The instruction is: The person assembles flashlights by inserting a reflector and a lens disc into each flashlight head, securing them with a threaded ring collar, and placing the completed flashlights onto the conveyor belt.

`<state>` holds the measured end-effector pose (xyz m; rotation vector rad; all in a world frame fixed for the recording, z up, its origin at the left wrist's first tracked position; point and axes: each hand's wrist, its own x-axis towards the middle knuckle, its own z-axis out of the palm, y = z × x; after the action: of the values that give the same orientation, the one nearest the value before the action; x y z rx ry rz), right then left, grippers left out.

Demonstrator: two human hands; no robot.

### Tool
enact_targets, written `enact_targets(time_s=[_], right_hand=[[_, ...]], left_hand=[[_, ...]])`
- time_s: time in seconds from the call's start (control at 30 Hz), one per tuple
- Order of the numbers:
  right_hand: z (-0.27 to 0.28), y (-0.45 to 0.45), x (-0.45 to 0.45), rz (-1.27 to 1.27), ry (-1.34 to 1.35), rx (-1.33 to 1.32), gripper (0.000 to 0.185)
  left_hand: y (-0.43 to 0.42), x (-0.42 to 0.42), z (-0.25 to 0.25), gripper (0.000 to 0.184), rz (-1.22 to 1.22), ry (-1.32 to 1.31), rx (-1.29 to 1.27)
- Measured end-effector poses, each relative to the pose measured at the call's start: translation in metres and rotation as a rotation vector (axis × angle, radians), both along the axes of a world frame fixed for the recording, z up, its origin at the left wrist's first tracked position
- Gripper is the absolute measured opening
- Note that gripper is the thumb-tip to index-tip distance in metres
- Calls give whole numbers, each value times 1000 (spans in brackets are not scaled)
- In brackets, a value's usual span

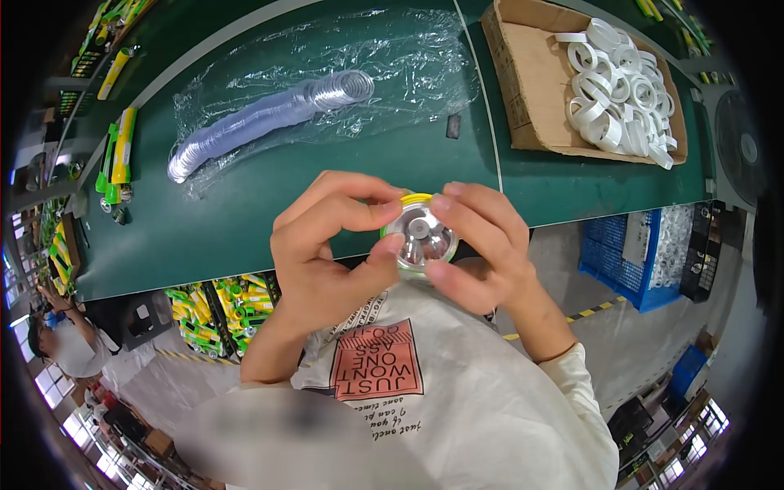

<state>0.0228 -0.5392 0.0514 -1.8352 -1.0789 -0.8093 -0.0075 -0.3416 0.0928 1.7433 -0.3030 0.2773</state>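
Between my hands, just over the table's near edge, is a flashlight head (419, 232) with a yellow and green rim. Its shiny round reflector faces up toward me. My left hand (335, 237) pinches its left side with fingertips and thumb. From the right, my right hand (482, 245) grips the same rim, thumb low and index finger near the top. The rest of the flashlight, if attached, is hidden below. Further off lies a long stack of clear plastic discs (261, 122) on crinkled plastic film (408, 49).
A cardboard box (531, 98) of white rings (621, 90) stands at the back right. Yellow and green flashlights (122, 147) lie at the left. Crates of flashlights (220, 314) sit below the table's left edge, and a blue crate (616, 253) below its right. A small dark piece (453, 126) rests on the green table (204, 237).
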Motion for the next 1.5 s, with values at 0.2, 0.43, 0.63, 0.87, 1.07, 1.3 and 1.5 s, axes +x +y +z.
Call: enact_targets(time_s=[0.2,0.43,0.63,0.87,1.07,1.3,1.5], right_hand=[[2,-2,6,46,-52,-47,40],[0,-9,5,39,-54,-41,44],[-6,-4,-1,92,7,9,55],[-4,-6,-5,98,61,18,46],[-4,-7,-3,63,43,-7,46],[-7,-1,1,33,15,10,47],[-9,1,-2,35,45,36,47]], left_hand=[[5,0,6,18,-21,31,30],[12,73,26,12,-303,84,75],[-150,200,27,26,-558,63,618],[-222,244,-37,31,-657,306,705],[-145,195,47,21,-493,-71,618],[-9,43,115,17,-311,-414,979],[0,15,89,29,-307,-451,1027]])
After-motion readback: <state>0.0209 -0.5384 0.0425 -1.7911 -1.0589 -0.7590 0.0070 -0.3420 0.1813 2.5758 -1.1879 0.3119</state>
